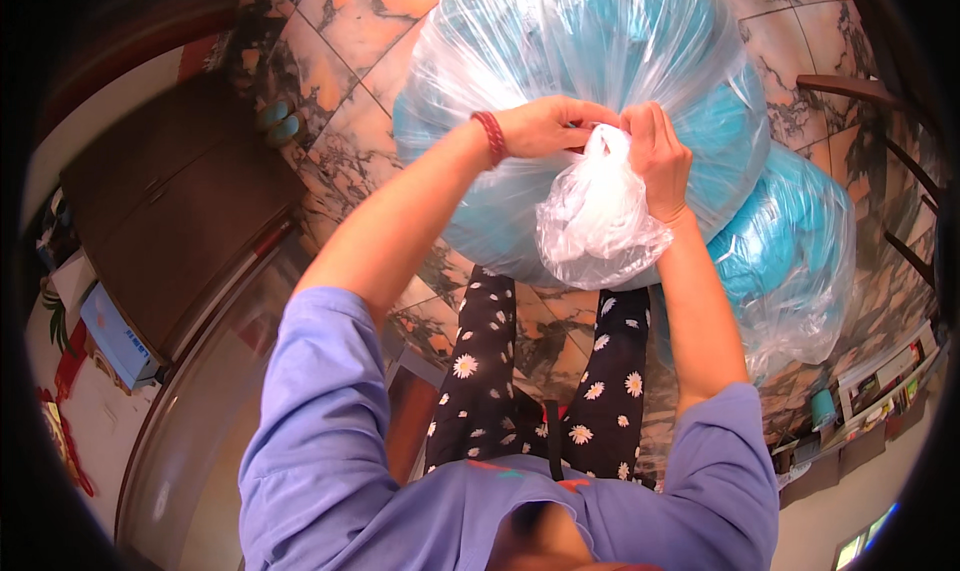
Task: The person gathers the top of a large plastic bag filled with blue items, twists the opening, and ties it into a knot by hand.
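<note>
A big clear plastic bag [590, 41], bulging with light-blue contents, stands on the floor in front of me. Its gathered mouth [600, 221] looks whitish and bunched, and flops toward my legs. My left hand [550, 127], with a red braided band at the wrist, comes in from the left and pinches the twisted plastic at the neck. Close against it, my right hand [660, 161] is closed on the same neck from the right. The fingertips of both hands nearly meet, and the exact grip is partly hidden. A second clear bag [785, 241] with blue contents rests to the right.
Marbled orange-and-black tiles [350, 121] cover the floor. A dark brown cabinet [180, 201] stands at left, with slippers [283, 123] near its far corner and a blue box [120, 336] beside it. Dark wooden furniture legs [860, 89] and a low shelf [880, 396] are at right.
</note>
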`<state>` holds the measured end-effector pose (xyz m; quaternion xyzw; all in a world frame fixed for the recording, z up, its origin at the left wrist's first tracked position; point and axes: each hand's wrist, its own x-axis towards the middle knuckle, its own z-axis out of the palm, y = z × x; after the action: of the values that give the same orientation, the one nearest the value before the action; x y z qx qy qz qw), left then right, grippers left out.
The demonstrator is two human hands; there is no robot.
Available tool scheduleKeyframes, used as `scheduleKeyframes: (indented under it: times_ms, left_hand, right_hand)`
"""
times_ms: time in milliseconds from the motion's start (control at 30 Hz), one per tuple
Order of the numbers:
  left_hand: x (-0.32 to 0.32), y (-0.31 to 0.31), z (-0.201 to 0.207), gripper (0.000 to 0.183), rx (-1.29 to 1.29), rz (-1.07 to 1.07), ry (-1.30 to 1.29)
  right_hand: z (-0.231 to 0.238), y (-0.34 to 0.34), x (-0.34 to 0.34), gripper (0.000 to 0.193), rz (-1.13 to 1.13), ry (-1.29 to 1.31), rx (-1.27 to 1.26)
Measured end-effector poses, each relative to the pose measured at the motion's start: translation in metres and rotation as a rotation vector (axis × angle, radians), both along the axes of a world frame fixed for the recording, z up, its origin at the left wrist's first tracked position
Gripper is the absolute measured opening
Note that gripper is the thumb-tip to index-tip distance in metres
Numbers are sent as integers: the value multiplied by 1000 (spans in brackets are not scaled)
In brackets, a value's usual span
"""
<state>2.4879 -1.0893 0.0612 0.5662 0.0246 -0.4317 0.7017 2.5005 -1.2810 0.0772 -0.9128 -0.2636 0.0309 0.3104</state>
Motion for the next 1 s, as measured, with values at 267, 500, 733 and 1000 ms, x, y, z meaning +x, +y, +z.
scheduleKeyframes:
  times_ms: [267, 500, 733, 1000]
  left_hand:
    - [36, -9, 42, 15, 548, -619, -786]
    - [51, -16, 71, 12, 813, -986, -1328]
    - [53, 4, 18, 14, 1100, -919, -1059]
    - [15, -48, -82, 16, 1416, -688, -617]
  right_hand:
    - [33, -15, -20, 22, -19, 334, 194]
    - [65, -4, -44, 20, 163, 149, 245]
    - [45, 16, -19, 32, 62, 594, 717]
    - [-16, -23, -79, 19, 122, 492, 348]
